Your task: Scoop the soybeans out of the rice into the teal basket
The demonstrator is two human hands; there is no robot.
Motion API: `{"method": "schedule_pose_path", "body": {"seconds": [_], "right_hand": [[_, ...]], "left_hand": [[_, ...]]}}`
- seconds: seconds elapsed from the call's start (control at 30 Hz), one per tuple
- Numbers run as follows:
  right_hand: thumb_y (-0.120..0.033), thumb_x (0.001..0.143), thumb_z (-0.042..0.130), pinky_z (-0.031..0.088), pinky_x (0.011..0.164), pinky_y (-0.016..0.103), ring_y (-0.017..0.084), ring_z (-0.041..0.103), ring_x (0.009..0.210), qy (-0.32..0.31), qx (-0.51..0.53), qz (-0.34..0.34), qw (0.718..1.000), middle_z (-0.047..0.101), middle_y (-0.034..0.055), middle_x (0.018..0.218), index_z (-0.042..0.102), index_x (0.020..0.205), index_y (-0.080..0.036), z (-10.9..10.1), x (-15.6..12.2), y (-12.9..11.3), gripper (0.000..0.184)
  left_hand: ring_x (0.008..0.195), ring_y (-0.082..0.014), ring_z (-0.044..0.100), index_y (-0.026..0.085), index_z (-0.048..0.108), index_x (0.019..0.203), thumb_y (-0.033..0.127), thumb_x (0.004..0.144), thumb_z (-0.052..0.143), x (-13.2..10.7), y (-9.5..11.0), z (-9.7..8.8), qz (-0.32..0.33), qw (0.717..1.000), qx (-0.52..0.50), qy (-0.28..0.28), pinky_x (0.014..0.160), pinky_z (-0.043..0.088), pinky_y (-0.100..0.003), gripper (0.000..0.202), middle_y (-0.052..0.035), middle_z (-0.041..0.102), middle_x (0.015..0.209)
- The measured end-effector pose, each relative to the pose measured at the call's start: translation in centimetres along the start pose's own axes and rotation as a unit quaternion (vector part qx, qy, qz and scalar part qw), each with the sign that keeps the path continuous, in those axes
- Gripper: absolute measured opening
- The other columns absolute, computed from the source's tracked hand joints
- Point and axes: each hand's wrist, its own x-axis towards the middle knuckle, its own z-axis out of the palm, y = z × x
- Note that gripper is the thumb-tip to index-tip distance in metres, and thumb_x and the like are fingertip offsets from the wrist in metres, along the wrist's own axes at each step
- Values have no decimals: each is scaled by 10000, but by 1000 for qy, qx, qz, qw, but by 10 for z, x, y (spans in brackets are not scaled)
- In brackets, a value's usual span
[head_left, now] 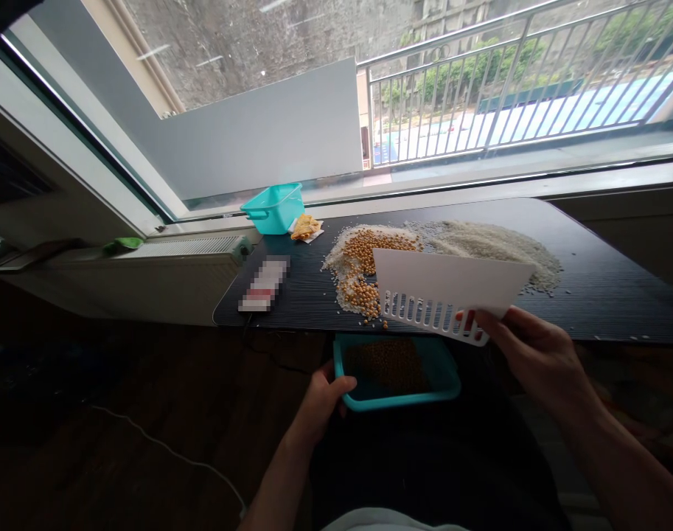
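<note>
My left hand grips the left rim of a turquoise plastic basket, thumb over the edge. Soybeans lie inside that basket, which is held just below the table's front edge. In my right hand is a white slotted plastic divider, pinched at its lower right corner. It is tilted above the table, its row of slots toward me. Behind its left end, yellow soybeans lie mixed with white rice. A larger heap of rice spreads to the right, partly hidden by the divider.
A second turquoise basket stands at the table's back left, beside some yellow food on paper. A blurred-out phone-like device with a cable lies at the left. The dark table meets a window; a radiator is to its left.
</note>
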Motion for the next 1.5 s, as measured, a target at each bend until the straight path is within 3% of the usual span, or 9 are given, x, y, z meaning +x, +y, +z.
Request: {"method": "schedule_pose_path", "body": {"seconds": [0.3,0.53,0.83,1.1,1.5], "right_hand": [[-470,606,710,538,720,318,218,661,770,-20,1,9,1000,746,-2,821,746,829,-250,-6,-7,-3,316],[-445,580,726,546,686,320,199,662,698,-29,63,2,998,739,-5,750,740,762,-238,10,-2,-8,276],[-427,604,704,544,638,298,184,659,671,-45,42,-23,998,739,-19,749,735,766,-254,12,-2,-7,239],[-447,639,673,528,605,288,176,644,640,-66,34,-50,996,718,-13,696,721,752,-219,30,7,-8,259],[-436,618,684,532,617,279,173,645,648,-69,42,-42,996,726,-27,719,727,751,-254,21,0,-12,230]], "left_hand": [[336,-47,375,112,586,843,340,631,688,2,-2,-1,2,1000,-1,5,312,288,-163,328,59,489,481],[330,-46,363,112,598,842,323,637,673,1,-1,0,5,1000,5,9,312,279,-163,304,63,484,467],[340,-52,372,114,599,871,331,629,684,0,-1,0,-5,1000,-3,9,322,287,-171,336,61,487,480],[342,-53,365,117,598,854,342,644,677,0,-1,-1,0,1000,7,2,334,278,-177,317,64,477,474],[326,-52,361,115,598,834,353,618,683,1,-2,-1,0,1000,6,13,320,276,-177,332,63,476,456]]}}
